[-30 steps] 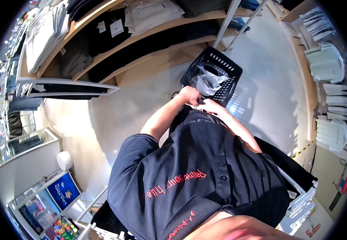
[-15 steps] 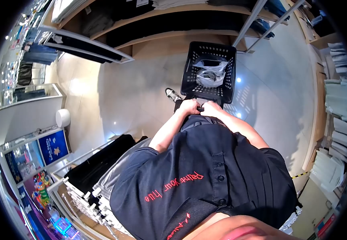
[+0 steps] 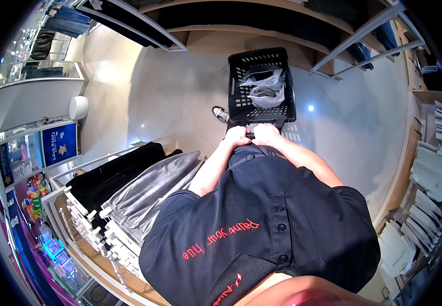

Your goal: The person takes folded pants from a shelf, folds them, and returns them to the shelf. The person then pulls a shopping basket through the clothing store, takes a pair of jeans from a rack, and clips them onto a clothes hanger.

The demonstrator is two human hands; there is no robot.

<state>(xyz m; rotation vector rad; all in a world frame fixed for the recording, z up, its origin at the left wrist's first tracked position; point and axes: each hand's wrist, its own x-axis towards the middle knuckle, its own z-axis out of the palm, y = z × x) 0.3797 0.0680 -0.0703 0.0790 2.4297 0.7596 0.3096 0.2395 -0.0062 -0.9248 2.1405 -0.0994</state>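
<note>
Both my hands grip the dark handle of a black plastic basket in front of my waist. My left hand (image 3: 238, 136) has its fingers closed round the handle (image 3: 251, 136) on one side, and my right hand (image 3: 266, 133) is closed on it just beside. The black basket (image 3: 232, 86) extends away from me above the floor. Inside it lie clear plastic bags (image 3: 267, 95) with something grey and dark in them. A sneaker (image 3: 221, 113) shows on the floor to the left of the basket.
At lower left is a rack of hanging trousers (image 3: 149, 188). Wooden shelves (image 3: 205, 41) with dark clothes run across the top, with a metal frame (image 3: 358, 38) at upper right. Folded pale clothes (image 3: 430, 171) line the right side. A white round object (image 3: 79, 107) is at left.
The view has turned, so the basket now points nearly straight ahead. More of the hanging trousers shows at left, and the upper shelves have shifted right. Both hands have stayed on the handle.
</note>
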